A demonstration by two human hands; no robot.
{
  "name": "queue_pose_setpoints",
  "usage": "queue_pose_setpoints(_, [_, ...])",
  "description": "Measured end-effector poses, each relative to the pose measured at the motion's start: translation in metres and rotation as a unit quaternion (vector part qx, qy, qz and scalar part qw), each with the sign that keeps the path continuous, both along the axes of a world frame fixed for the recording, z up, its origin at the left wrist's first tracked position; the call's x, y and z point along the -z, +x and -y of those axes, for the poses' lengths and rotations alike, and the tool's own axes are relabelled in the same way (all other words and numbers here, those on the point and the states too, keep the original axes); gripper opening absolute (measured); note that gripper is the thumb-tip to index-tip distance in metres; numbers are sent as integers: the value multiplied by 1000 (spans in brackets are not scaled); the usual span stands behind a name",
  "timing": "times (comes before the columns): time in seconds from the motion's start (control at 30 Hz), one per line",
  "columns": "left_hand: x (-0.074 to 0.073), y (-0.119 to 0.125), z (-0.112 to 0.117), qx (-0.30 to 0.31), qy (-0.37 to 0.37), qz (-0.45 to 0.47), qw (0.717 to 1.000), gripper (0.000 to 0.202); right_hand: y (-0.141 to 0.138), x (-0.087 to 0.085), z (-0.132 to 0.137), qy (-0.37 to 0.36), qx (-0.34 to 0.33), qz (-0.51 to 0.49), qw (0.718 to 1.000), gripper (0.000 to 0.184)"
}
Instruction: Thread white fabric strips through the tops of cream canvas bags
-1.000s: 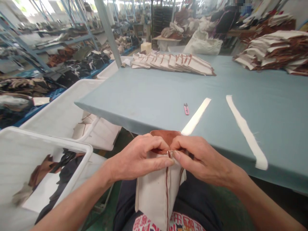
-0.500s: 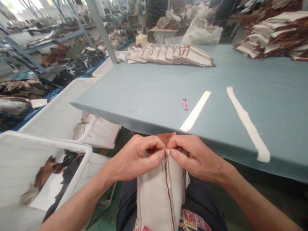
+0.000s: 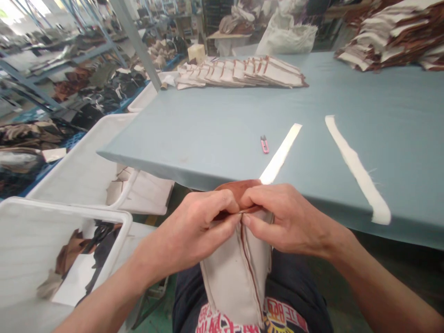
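Over my lap hangs a sewn leather piece, off-white on the side facing me, with a brown-edged seam running down its middle. Its brown face shows at the top, beyond my fingers. My left hand pinches the upper edge just left of the seam. Close beside it, my right hand pinches the same edge on the right of the seam. The thumbs lie on the pale side, almost meeting at the seam; the fingertips behind are partly hidden.
Ahead is a blue-green table with pink thread snips, a short white strip and a longer frayed strip. A row of similar pieces and a tall stack lie farther back. White bins stand at left.
Both hands have raised the piece's top edge slightly, and more of its brown face shows. Its lower end has drawn up, uncovering more of the printed cloth on my lap.
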State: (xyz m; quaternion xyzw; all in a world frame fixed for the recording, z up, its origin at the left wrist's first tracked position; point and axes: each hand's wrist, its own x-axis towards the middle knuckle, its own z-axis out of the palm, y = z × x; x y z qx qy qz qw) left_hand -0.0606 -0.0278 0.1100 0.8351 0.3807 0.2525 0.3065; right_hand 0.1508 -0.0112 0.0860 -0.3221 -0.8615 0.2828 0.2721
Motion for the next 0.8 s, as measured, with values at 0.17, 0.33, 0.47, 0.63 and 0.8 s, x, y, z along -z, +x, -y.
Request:
queue_pose_setpoints(0.17, [-2,-6,1,9,1,-10,1000,13,1,2,-1,-49,1,-24,999,10])
queue_pose_setpoints(0.33, [2,-4,3,15,52,-37,998,14,-3,7,-1,-110,17,-32,993,11])
queue_pose_setpoints(0.47, [12,-1,6,7,134,-50,990,16,-6,8,1,-132,25,-4,991,14])
queue_pose_setpoints(0.63, [29,-6,7,29,217,-88,972,20,-10,12,8,-205,65,-48,975,12])
queue_pose_setpoints(0.8, [40,-19,4,78,307,-163,934,23,-11,15,13,-352,61,-107,928,8])
